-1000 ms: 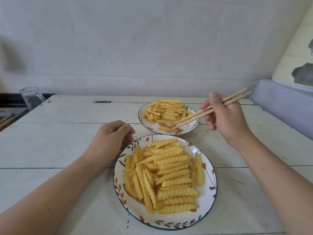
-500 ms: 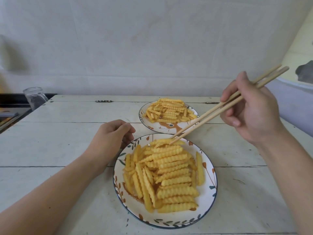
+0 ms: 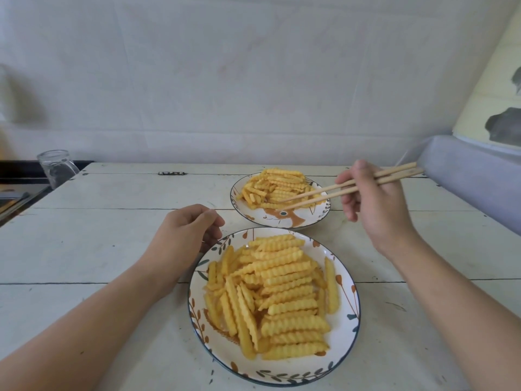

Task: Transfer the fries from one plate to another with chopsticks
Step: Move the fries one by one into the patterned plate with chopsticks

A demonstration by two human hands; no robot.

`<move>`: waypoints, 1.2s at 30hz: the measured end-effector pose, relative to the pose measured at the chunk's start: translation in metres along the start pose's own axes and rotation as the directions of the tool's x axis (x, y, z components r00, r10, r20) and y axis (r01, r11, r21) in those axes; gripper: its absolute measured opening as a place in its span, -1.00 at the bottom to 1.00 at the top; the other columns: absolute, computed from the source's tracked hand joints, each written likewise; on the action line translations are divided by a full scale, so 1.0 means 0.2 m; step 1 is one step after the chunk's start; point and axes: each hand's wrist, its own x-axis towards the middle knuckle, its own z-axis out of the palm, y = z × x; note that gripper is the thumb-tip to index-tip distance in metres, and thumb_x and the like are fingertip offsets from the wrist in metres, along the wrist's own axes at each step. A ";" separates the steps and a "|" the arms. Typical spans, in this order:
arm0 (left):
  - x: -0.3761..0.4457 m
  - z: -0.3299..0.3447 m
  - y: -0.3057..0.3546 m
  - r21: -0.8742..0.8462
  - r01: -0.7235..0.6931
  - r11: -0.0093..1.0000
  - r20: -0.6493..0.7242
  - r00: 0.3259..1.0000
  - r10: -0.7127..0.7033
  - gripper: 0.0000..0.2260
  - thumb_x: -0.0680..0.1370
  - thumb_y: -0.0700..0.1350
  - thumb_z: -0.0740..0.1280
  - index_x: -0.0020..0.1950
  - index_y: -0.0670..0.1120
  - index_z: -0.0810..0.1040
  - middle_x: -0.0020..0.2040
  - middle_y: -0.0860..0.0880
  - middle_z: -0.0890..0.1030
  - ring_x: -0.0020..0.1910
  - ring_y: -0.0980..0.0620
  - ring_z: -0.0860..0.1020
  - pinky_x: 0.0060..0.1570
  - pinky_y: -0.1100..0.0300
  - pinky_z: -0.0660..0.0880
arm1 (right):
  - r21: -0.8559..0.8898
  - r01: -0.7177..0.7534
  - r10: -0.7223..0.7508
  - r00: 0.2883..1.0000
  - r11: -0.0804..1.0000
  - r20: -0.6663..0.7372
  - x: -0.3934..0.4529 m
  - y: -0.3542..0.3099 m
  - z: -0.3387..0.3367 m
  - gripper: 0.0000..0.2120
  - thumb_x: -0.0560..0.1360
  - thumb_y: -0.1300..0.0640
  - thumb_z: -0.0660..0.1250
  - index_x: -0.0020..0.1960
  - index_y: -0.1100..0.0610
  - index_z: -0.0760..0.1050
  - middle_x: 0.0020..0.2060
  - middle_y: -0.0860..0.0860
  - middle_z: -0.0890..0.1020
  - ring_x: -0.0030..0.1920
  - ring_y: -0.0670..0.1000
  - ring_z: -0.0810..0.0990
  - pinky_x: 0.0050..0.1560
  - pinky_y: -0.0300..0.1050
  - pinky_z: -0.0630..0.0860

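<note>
Two patterned plates stand on the white wooden table. The near plate [image 3: 350,320] is heaped with crinkle-cut fries [image 3: 282,286]. The far plate [image 3: 284,220] carries a smaller pile of fries [image 3: 277,186] on its back half. My right hand [image 3: 375,210] grips a pair of wooden chopsticks [image 3: 324,192] right of the far plate. Their tips are slightly apart and lie among that plate's fries; whether a fry is pinched between them is unclear. My left hand [image 3: 183,235] rests on the table against the near plate's left rim, fingers loosely curled, holding nothing.
A glass jar [image 3: 56,168] stands at the table's back left corner beside a dark counter [image 3: 17,193]. A small dark object [image 3: 172,173] lies near the back edge. A grey covered surface [image 3: 473,190] borders the table on the right.
My right hand carried the chopsticks from the far plate to the near plate's far edge, then back; their tips now sit in the far plate's fries. My left hand stayed put.
</note>
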 end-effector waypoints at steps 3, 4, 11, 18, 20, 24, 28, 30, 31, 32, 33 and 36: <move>0.00 0.00 0.00 -0.002 0.002 1.000 0.000 1.000 -0.002 -0.74 0.67 -0.19 0.25 -0.13 -0.19 0.66 -0.32 -0.02 0.64 -0.33 0.09 0.55 -0.14 0.14 0.52 | -0.058 0.017 -0.014 0.999 0.998 0.047 -0.01 0.04 0.03 -0.62 0.70 0.01 0.14 -0.12 0.21 0.56 -0.42 0.11 0.47 -0.52 0.03 0.40 -0.50 -0.19 0.34; -0.01 0.00 0.01 -0.004 0.004 1.000 0.002 1.000 -0.004 -0.74 0.67 -0.19 0.25 -0.13 -0.19 0.66 -0.32 -0.02 0.63 -0.32 0.08 0.56 -0.14 0.14 0.52 | -0.066 0.022 -0.018 0.998 0.998 0.053 0.00 0.05 0.04 -0.62 0.70 -0.01 0.14 -0.11 0.20 0.56 -0.41 0.12 0.47 -0.51 0.04 0.42 -0.49 -0.18 0.35; -0.01 0.00 0.01 -0.019 0.008 1.000 0.006 1.000 -0.008 -0.75 0.66 -0.21 0.25 -0.14 -0.19 0.66 -0.32 -0.03 0.63 -0.30 0.05 0.55 -0.10 0.11 0.53 | -0.101 0.055 -0.055 0.998 0.993 0.002 0.01 0.04 0.01 -0.63 0.70 0.02 0.15 -0.12 0.20 0.57 -0.43 0.04 0.49 -0.52 0.01 0.42 -0.49 -0.21 0.35; 0.00 0.00 0.00 0.007 -0.002 1.000 0.001 1.000 0.002 -0.74 0.67 -0.18 0.25 -0.12 -0.18 0.67 -0.31 -0.02 0.64 -0.30 0.07 0.56 -0.10 0.10 0.53 | -0.140 0.028 -0.025 0.999 0.990 0.019 0.01 0.05 0.01 -0.62 0.69 0.00 0.17 -0.17 0.16 0.58 -0.45 0.05 0.49 -0.53 0.02 0.41 -0.50 -0.21 0.35; 0.00 0.00 0.00 -0.002 0.003 1.000 0.005 1.000 -0.003 -0.74 0.67 -0.19 0.25 -0.12 -0.19 0.66 -0.31 -0.03 0.64 -0.32 0.08 0.57 -0.12 0.13 0.54 | -0.108 0.005 -0.004 1.000 0.994 0.004 0.02 0.03 0.00 -0.60 0.69 0.01 0.17 -0.20 0.20 0.55 -0.49 0.04 0.47 -0.56 0.02 0.38 -0.53 -0.23 0.32; 0.00 0.00 0.00 0.003 0.007 1.000 0.008 1.000 -0.007 -0.74 0.67 -0.18 0.25 -0.12 -0.19 0.67 -0.30 -0.03 0.64 -0.31 0.07 0.56 -0.12 0.14 0.54 | -0.087 -0.024 0.023 1.000 0.996 -0.008 0.02 0.02 0.00 -0.59 0.69 0.02 0.16 -0.22 0.22 0.52 -0.52 0.02 0.46 -0.60 0.02 0.35 -0.56 -0.22 0.30; 0.00 0.00 0.01 0.001 0.011 1.000 0.001 1.000 -0.011 -0.75 0.67 -0.18 0.25 -0.11 -0.19 0.67 -0.30 -0.03 0.64 -0.28 0.04 0.57 -0.11 0.13 0.54 | 0.027 -0.041 0.043 0.995 0.999 -0.086 0.03 -0.04 0.00 -0.51 0.71 -0.04 0.09 -0.28 0.18 0.49 -0.54 0.03 0.44 -0.61 0.03 0.36 -0.55 -0.21 0.27; 0.00 0.00 0.00 0.000 0.009 1.000 0.003 1.000 -0.009 -0.75 0.67 -0.18 0.25 -0.11 -0.20 0.67 -0.29 -0.04 0.64 -0.28 0.04 0.57 -0.11 0.13 0.54 | 0.211 -0.051 0.077 0.991 0.976 -0.114 0.04 -0.13 -0.03 -0.46 0.70 -0.08 0.10 -0.37 0.11 0.50 -0.53 0.04 0.43 -0.60 0.03 0.33 -0.54 -0.24 0.21; 0.00 0.00 0.00 0.002 0.008 1.000 0.006 1.000 -0.008 -0.75 0.67 -0.18 0.26 -0.11 -0.20 0.67 -0.29 -0.05 0.64 -0.28 0.05 0.57 -0.11 0.14 0.54 | 0.303 -0.070 0.099 0.992 0.950 -0.083 0.04 -0.17 -0.05 -0.45 0.69 -0.10 0.11 -0.41 0.09 0.50 -0.52 0.04 0.42 -0.59 0.01 0.32 -0.54 -0.27 0.19; 0.00 0.00 0.00 0.006 0.007 1.000 0.007 1.000 -0.007 -0.75 0.67 -0.18 0.26 -0.11 -0.20 0.67 -0.29 -0.05 0.64 -0.28 0.06 0.57 -0.12 0.15 0.54 | 0.368 -0.094 0.109 0.994 0.925 -0.020 0.03 -0.21 -0.08 -0.44 0.68 -0.10 0.12 -0.42 0.08 0.50 -0.50 0.04 0.40 -0.59 0.00 0.30 -0.54 -0.30 0.17; 0.00 0.00 0.00 0.008 0.006 1.000 0.007 1.000 -0.006 -0.75 0.67 -0.18 0.26 -0.10 -0.20 0.67 -0.28 -0.05 0.64 -0.28 0.06 0.57 -0.12 0.17 0.55 | 0.392 -0.117 0.102 0.993 0.913 0.059 0.02 -0.25 -0.10 -0.44 0.68 -0.11 0.11 -0.42 0.08 0.50 -0.49 0.05 0.38 -0.61 -0.01 0.28 -0.54 -0.32 0.17; 0.00 0.00 0.00 0.007 0.006 1.000 0.008 1.000 -0.006 -0.75 0.67 -0.18 0.26 -0.10 -0.20 0.67 -0.27 -0.06 0.64 -0.27 0.06 0.57 -0.13 0.18 0.54 | 0.326 -0.158 0.068 0.960 0.932 0.272 -0.02 -0.32 -0.13 -0.46 0.65 -0.10 0.08 -0.40 0.11 0.48 -0.52 0.08 0.32 -0.67 -0.05 0.24 -0.55 -0.39 0.21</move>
